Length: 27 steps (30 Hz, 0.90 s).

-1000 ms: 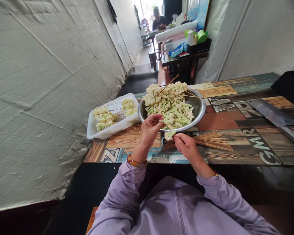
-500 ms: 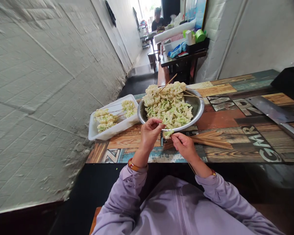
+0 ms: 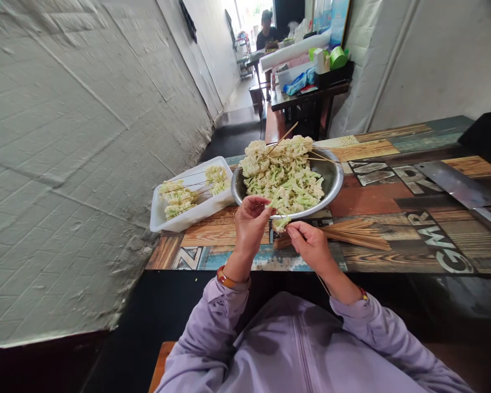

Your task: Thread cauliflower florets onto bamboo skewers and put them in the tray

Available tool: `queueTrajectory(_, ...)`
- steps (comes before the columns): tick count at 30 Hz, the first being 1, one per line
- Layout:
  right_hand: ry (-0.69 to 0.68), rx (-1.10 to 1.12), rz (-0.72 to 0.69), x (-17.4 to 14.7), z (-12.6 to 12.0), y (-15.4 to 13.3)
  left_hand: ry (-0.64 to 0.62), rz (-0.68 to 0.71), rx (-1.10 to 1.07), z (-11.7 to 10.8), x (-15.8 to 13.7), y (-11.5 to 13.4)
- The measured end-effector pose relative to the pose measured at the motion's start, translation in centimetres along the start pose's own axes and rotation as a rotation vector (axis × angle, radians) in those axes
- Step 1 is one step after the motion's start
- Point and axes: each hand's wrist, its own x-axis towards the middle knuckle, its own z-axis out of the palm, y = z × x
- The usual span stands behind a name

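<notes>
My right hand (image 3: 311, 244) is closed around a thin bamboo skewer, whose tail shows below the wrist. A cauliflower floret (image 3: 280, 224) sits at the skewer's upper end, right at my right fingertips. My left hand (image 3: 251, 221) pinches a small cauliflower piece (image 3: 269, 206) just above that floret, in front of the bowl's near rim. Its exact shape is partly hidden by the fingers. Beyond both hands stands a metal bowl (image 3: 334, 188) heaped with cauliflower florets (image 3: 292, 185). Several loaded skewers (image 3: 280, 148) rest across the top of the heap.
Left of the bowl, a white tray (image 3: 157, 215) holds cauliflower skewers (image 3: 179, 199). A bundle of bare skewers (image 3: 358, 233) lies beside my right hand. A cleaver (image 3: 454, 183) rests on the patterned table (image 3: 372, 202) at right. A person (image 3: 265, 33) sits far back.
The view has shifted slightly, so the scene sits a little further right. Both hands keep nearly the same pose around the floret. The far person's head has changed position slightly.
</notes>
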Motion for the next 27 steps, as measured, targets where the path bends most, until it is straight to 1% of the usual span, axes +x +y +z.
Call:
queueTrajectory(7, 0.004, -0.049, -0.019, -0.1, 0.1, -0.7, 0.041, 0.022, -0.057, 0.0, -0.7, -0.1)
queueTrajectory(11, 0.001, -0.068, -0.057, -0.2, 0.1, -1.0, 0.026, -0.059, -0.065, -0.4, -0.6, 0.0)
queueTrajectory(18, 0.005, -0.105, -0.119, -0.4, 0.2, -2.2, 0.040, -0.183, -0.267, -1.3, -0.1, 0.6)
queueTrajectory(23, -0.012, -0.123, -0.123, -0.2, 0.5, -2.5, 0.026, -0.195, -0.300, -1.5, -0.1, 0.5)
queueTrajectory(27, -0.017, -0.145, -0.129, -0.1, 0.8, -2.5, 0.021, -0.187, -0.281, -1.7, -0.2, 0.5)
